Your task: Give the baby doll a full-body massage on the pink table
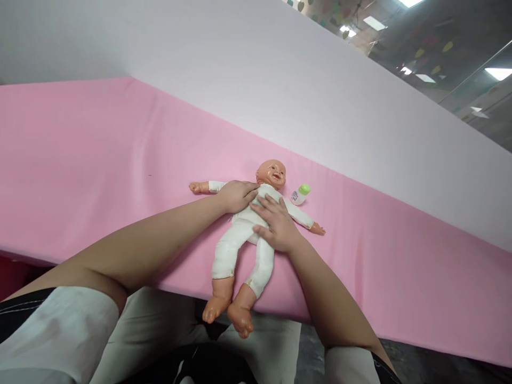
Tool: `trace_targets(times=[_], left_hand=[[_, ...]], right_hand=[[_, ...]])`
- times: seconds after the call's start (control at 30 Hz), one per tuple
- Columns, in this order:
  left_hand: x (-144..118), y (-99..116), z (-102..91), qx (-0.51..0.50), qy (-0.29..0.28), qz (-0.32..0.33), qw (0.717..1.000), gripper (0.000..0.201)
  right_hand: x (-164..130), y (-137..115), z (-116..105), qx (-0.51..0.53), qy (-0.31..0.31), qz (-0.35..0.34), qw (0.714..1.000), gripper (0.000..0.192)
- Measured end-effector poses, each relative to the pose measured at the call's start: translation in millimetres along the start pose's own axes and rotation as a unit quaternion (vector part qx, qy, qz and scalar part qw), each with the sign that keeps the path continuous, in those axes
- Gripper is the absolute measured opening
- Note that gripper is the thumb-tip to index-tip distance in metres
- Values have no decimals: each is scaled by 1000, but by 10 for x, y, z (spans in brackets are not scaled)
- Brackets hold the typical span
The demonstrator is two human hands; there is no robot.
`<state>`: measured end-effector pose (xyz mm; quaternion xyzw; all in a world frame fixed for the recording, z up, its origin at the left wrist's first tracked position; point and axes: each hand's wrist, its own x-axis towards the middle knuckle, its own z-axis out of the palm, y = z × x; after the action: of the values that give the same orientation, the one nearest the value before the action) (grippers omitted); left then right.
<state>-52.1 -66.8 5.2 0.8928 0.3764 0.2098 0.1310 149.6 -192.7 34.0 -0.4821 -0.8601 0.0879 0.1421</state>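
Observation:
A baby doll point(245, 226) with a white cloth body lies face up on the pink-covered table, arms spread and feet over the near edge. My left hand point(239, 196) rests flat on its chest, near the shoulder at the left. Across the belly and side lies my right hand point(277, 223), its fingers spread. Neither hand is closed round the doll. Just right of the doll's head is a small bottle point(300, 194) with a green cap and a printed label, apart from both hands.
The pink table cover point(400, 266) runs along both sides of the doll. A white wall point(240, 74) rises behind the table's far edge. At the upper right, a glass pane point(444, 58) shows ceiling lights and coloured leaf shapes.

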Motion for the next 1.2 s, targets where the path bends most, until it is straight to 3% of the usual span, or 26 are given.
trace_targets(times=[0.13,0.23,0.37,0.5,0.67,0.83,0.93,1.07,1.2], left_hand=[[-14,-57,-8,11,5,13,1000,58],[-87,-149,-32,78,7,9,997,58],[-273,-305,-90,173,32,12,984,51],[-413,-476,-187,160,60,-36,985,46],[-405,-790,-411,125,32,-132,983,55],[-394,-1060,-654,95,-10,-236,967,64],[-387,-1126,-726,63,-19,-267,962,61],[-378,-1115,-737,15,52,-297,953,55],[-387,-1036,-689,-110,150,-292,938,48]], right_hand=[[35,335,51,4,72,82,994,64],[-11,480,95,-21,115,133,984,64],[-236,607,114,-122,82,227,963,60],[-547,802,11,-170,58,282,942,59],[-815,1053,-305,-71,30,373,925,62],[-987,1192,-512,89,19,325,941,45],[-1033,1240,-533,85,53,349,932,40],[-1021,1276,-515,88,112,390,910,41],[-1008,1341,-458,185,180,394,882,50]])
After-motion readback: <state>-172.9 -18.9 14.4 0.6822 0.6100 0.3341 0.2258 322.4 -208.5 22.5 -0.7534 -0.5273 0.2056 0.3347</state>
